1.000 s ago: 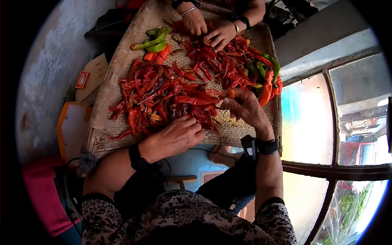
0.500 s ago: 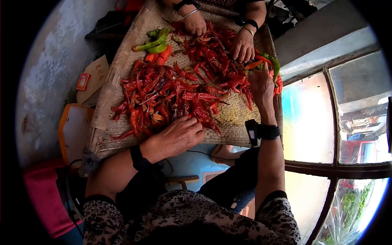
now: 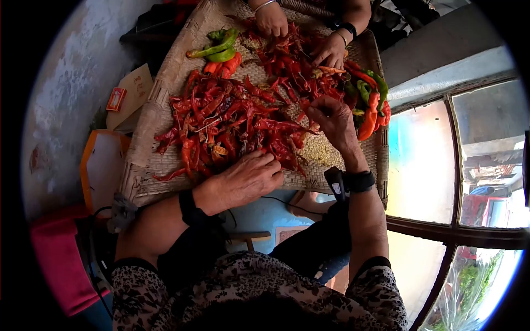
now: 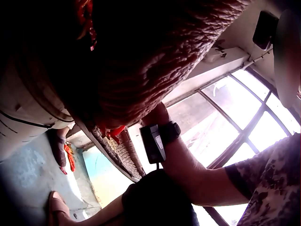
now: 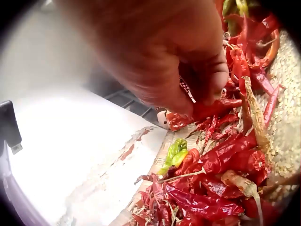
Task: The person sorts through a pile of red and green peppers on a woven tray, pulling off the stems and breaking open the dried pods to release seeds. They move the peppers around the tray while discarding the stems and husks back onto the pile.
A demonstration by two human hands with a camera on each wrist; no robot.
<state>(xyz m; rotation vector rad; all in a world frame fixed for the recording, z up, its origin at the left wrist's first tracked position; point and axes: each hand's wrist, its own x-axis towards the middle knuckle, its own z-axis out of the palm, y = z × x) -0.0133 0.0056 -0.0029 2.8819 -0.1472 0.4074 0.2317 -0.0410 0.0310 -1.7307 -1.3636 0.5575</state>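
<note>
Toward the right edge of the woven tray, the right hand, nearly closed, is pinching a red chili; the left hand is resting by the near edge, any hold hidden. The chili is looking light, brittle, probably wanting gentle stem-end pinching.

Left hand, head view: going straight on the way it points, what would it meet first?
Most likely the red peppers right in front of the left hand, though exact depth is hard to judge.
</note>
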